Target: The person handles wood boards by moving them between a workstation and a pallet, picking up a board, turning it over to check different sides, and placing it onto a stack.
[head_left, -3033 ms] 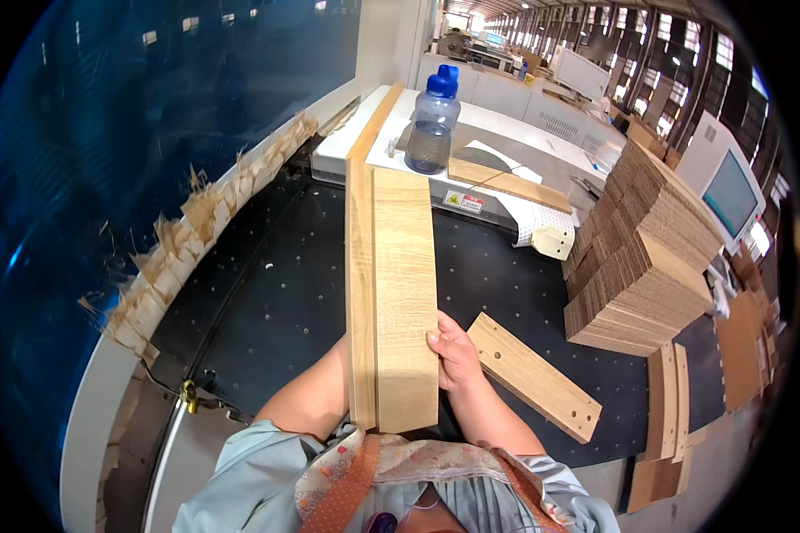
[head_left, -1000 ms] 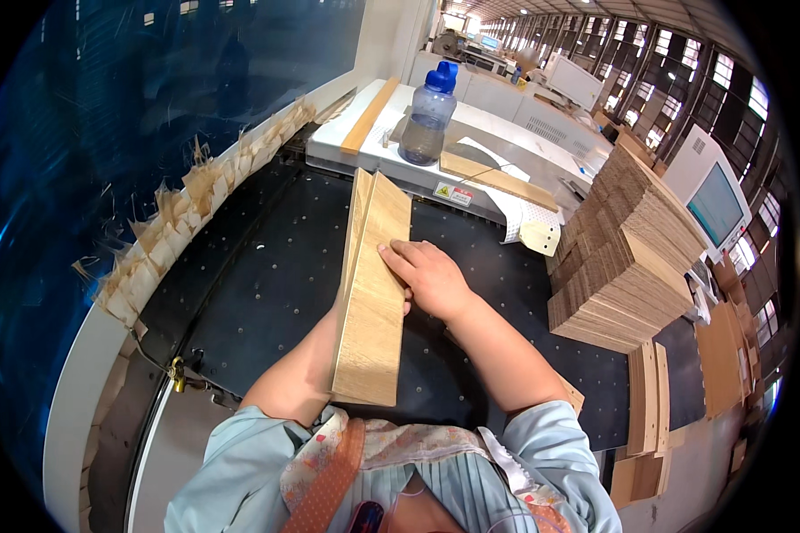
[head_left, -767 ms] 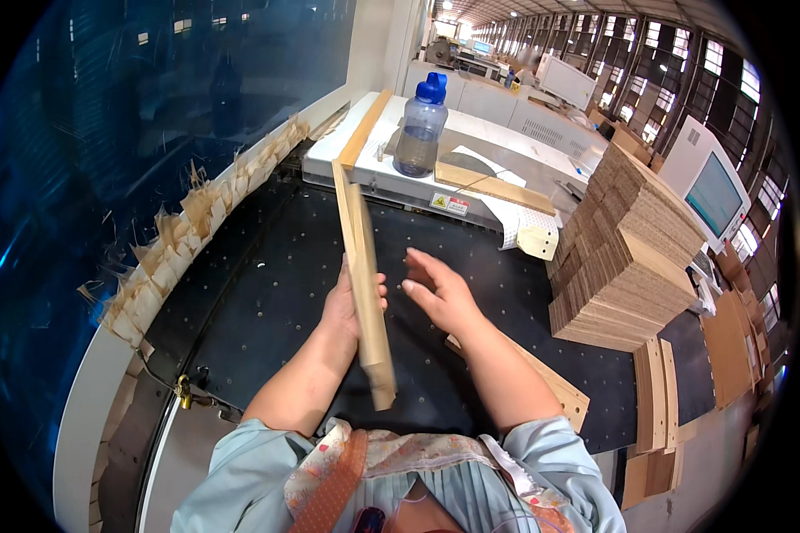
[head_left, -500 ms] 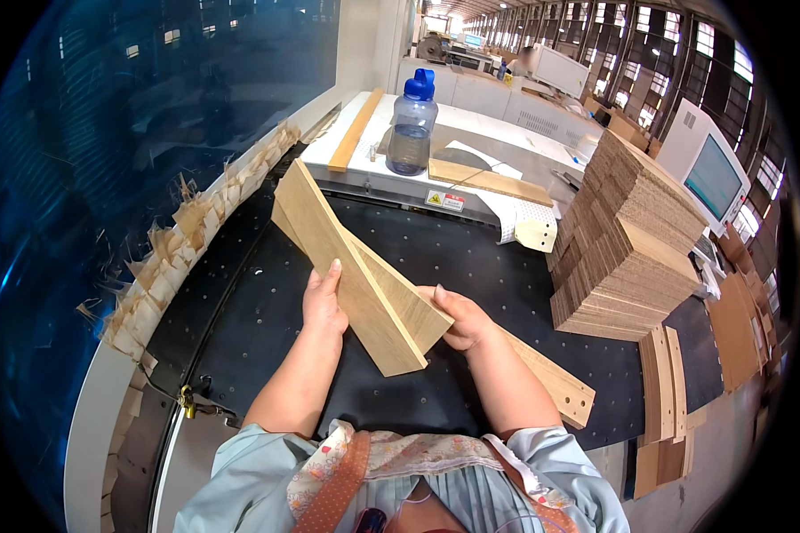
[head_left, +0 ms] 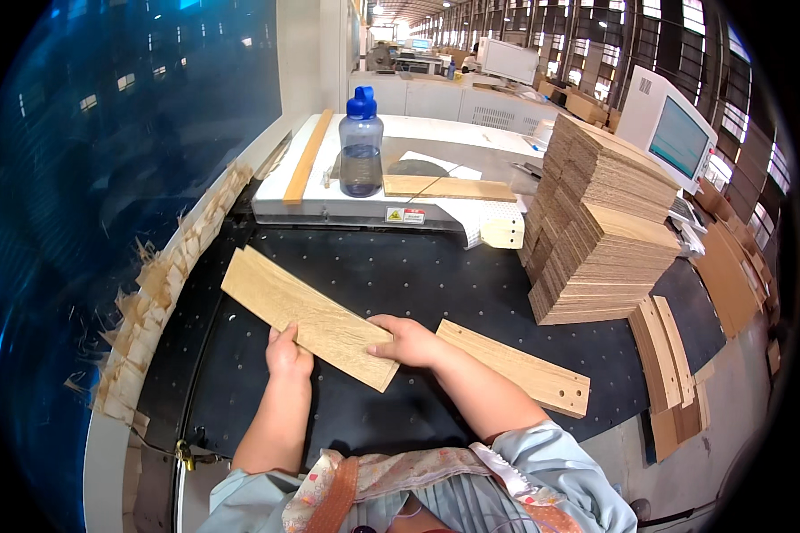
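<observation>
Two pale wood-grain boards (head_left: 316, 311) lie almost flush, one over the other, slanting from upper left to lower right above the black perforated table top (head_left: 267, 400). My left hand (head_left: 289, 354) is closed on their near long edge, thumb on the upper face. My right hand (head_left: 407, 342) grips them by the right end, thumb also on top. The lower board shows only as a narrow offset at the far left end. Just right of my right hand, a similar board with drilled holes (head_left: 516, 364) rests on the table, partly behind my forearm.
A tall stack of boards (head_left: 596, 231) stands at the right, with more drilled strips (head_left: 662, 355) by the table's right edge. Behind are a blue-capped water bottle (head_left: 362, 147) and a white machine bed (head_left: 280, 209). Frayed strip curtains (head_left: 164, 275) line the left; a monitor (head_left: 680, 142) is far right.
The two boards, crossed at an angle before, now lie nearly lined up and tilted flatter. My hands have shifted left with them, and the view has turned slightly.
</observation>
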The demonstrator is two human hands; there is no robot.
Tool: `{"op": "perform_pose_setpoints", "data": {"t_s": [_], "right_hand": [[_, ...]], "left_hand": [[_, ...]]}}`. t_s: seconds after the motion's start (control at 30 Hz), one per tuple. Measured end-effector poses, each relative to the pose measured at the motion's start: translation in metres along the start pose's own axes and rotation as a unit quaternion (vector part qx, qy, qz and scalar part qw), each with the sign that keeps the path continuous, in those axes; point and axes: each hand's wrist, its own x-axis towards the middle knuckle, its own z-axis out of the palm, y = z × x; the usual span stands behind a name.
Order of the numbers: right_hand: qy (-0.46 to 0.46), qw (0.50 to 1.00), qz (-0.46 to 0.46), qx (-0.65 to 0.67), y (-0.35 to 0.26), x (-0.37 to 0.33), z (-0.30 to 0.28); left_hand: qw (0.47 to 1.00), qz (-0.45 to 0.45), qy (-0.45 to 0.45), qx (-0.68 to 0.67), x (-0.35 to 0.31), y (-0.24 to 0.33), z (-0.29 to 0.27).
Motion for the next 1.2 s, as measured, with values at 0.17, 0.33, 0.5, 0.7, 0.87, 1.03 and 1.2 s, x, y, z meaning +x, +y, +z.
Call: {"op": "perform_pose_setpoints", "data": {"t_s": [0.17,0.33,0.5,0.7,0.87,1.03,1.2], "right_hand": [[-0.12,0.948,0.105,0.275,0.045,0.042,-0.016],[-0.04,0.991,0.121,0.029,0.039,0.07,-0.028],[0.184,0.981,0.057,-0.025,0.034,0.077,-0.042],[0.168,0.961,-0.105,0.194,-0.024,-0.012,-0.062],[0.32,0.936,-0.061,0.13,0.001,-0.12,-0.051],[0.525,0.83,0.133,0.133,0.034,-0.22,-0.005],[0.544,0.8,0.234,-0.092,0.055,-0.266,0.047]], "left_hand": [[0.997,-0.062,-0.016,0.04,-0.009,0.015,-0.013],[0.986,-0.094,0.062,0.119,0.013,0.013,-0.008],[0.956,-0.2,0.071,0.204,0.03,0.017,0.01],[0.718,0.086,-0.198,0.661,-0.002,0.024,-0.018],[0.362,0.28,-0.361,0.812,0.044,0.01,0.023],[0.392,0.311,-0.381,0.777,0.121,-0.005,0.045],[0.327,0.393,-0.223,0.83,0.206,-0.008,0.054]]}}
